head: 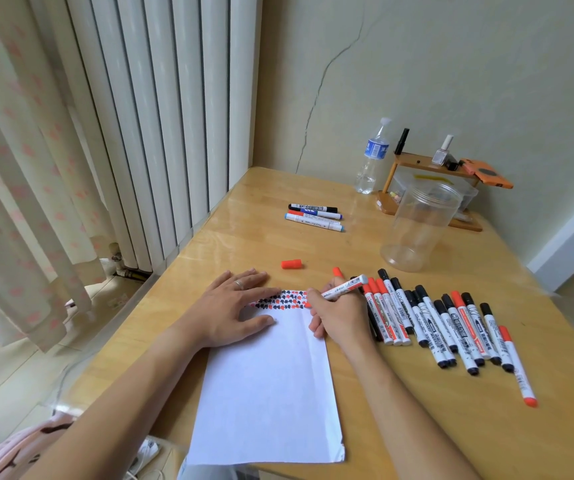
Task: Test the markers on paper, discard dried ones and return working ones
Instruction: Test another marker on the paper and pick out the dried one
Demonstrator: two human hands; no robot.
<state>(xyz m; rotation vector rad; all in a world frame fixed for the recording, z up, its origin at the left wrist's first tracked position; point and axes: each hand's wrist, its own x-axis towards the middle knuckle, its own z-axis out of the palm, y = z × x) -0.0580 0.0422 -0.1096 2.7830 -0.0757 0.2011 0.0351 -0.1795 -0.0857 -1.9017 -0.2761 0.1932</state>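
Observation:
A white sheet of paper point(268, 393) lies on the wooden table point(417, 427), with rows of red and black marks point(280, 301) along its top edge. My left hand point(233, 306) presses flat on the paper's upper left. My right hand point(337, 317) grips an uncapped red marker point(344, 287), its tip on the paper at the right end of the marks. Its red cap point(291, 264) lies loose on the table beyond the paper. A row of several capped red and black markers point(445, 323) lies to the right of my right hand.
A clear plastic jar point(420, 226) stands beyond the marker row. Three markers point(315, 216) lie apart at the far middle of the table. A water bottle point(374, 157) and a small wooden rack point(427, 168) with bottles stand by the wall. A radiator and curtain are on the left.

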